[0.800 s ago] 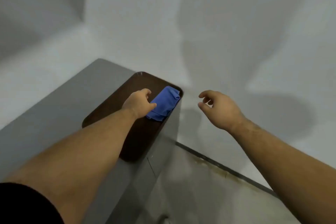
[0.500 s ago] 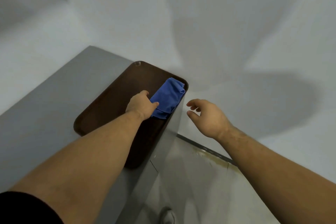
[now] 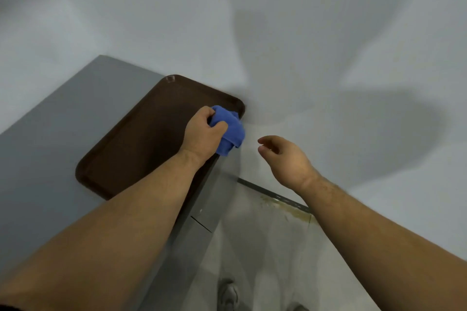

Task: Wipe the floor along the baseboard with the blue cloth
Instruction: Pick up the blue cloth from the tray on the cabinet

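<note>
The blue cloth (image 3: 230,131) is bunched up in my left hand (image 3: 202,134), which grips it over the near right corner of a dark brown tray (image 3: 141,139). My right hand (image 3: 285,156) hovers in the air to the right of the cloth, fingers loosely curled and apart, holding nothing. Below, a dark baseboard strip (image 3: 275,195) runs along the foot of the white wall. The pale floor (image 3: 265,247) beside it shows a yellowish stain (image 3: 290,209) close to the baseboard.
The tray lies on a grey counter (image 3: 50,149) whose steel side (image 3: 202,209) drops to the floor. A white wall (image 3: 303,58) stands behind everything. The toe of a shoe (image 3: 228,293) shows on the floor at the bottom.
My left hand has closed around the blue cloth and bunched it up off the tray. My right hand has stayed nearby, open, to the right.
</note>
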The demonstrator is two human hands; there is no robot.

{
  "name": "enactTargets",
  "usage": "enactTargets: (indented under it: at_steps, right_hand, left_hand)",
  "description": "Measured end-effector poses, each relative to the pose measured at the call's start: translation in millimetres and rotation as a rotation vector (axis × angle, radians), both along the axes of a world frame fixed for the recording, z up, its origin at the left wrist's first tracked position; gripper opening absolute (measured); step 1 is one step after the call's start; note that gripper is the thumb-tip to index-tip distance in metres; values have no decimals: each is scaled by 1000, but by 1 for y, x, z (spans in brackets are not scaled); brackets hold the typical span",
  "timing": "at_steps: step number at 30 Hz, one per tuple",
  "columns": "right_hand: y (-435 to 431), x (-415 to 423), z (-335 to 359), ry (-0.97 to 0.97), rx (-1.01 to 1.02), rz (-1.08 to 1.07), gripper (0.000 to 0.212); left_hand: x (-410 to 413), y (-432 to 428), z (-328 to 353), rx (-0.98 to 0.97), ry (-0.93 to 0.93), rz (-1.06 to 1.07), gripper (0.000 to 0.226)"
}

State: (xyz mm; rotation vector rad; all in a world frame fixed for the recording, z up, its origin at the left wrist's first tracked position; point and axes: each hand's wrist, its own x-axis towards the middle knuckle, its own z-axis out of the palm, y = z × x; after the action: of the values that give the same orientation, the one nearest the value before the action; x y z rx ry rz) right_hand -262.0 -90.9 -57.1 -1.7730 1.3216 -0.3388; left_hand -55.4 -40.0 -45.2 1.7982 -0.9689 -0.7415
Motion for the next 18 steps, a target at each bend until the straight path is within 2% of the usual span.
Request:
enactTargets:
  at_steps: [2, 5, 7, 9, 13, 14, 16, 18]
  right_hand:
    - [-2, -14, -3, -168, 152, -91, 39]
    - [-3, -44, -7, -489, 459, -179, 47]
    - [-3, -69, -16, -577, 495, -180, 45]
    - [0, -95, -28, -538, 410, -164, 34]
    - [14, -139, -57, -488, 355, -174, 21]
    - [19, -147, -64, -475, 353, -171, 18]
    - [28, -159, -81, -433, 334, -179, 15]
    - [36, -167, -101, -385, 308, -202, 12]
  left_hand:
    - [-25, 5, 8, -62, 93, -73, 6]
    - [-67, 18, 7, -12, 204, -277, 20]
    - [-100, 28, -4, 46, 305, -404, 30]
    - [-130, 34, -25, 44, 504, -353, 35]
    - [-178, 39, -72, 18, 833, -28, 10]
    - [-185, 41, -82, 57, 891, -39, 17]
    - [-193, 47, -104, 136, 970, -195, 34]
    - [-193, 53, -125, 209, 888, -309, 33]
